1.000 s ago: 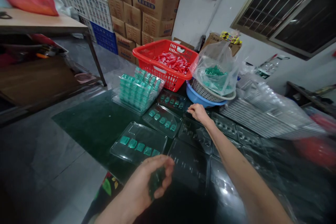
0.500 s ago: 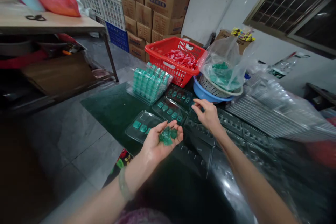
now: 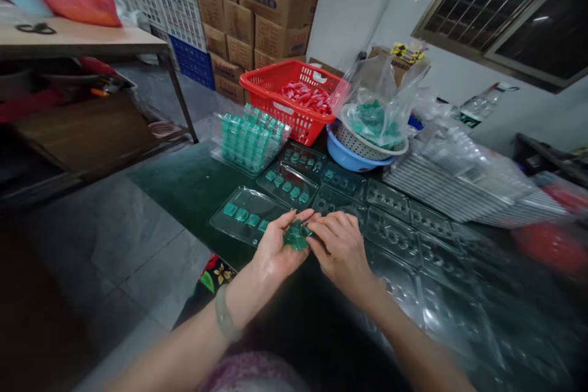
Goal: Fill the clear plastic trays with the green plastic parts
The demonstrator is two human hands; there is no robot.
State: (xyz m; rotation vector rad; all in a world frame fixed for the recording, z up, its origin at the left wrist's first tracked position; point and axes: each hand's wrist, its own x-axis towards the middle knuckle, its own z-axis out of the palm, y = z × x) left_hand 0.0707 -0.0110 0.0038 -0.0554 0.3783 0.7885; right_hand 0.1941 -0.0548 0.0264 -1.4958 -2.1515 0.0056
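Spill risk: green pieces (image 3: 295,234) could drop onto the tabletop (image 3: 177,171), probably because they sit loose in a shallow palm.
Clumping risk: two might come away together, if their surfaces cling; a hurried pick would make that likelier.
Tray risk: a sleeveless forearm low over the clear trays (image 3: 392,236) on the right might nudge them askew, as they look thin and light.
Green pieces: a glossy, translucent blue-green heap, edges uneven, partly hidden by fingers; whether each is wrapped is too small to tell.
Left hand (image 3: 274,249): palm up and cupped, holding that heap above the tabletop, just beside the near tray (image 3: 250,198) with its row of similar pieces.
Right hand (image 3: 340,249): fingers drawn narrow, tips at the heap; I cannot tell whether they pinch a piece.
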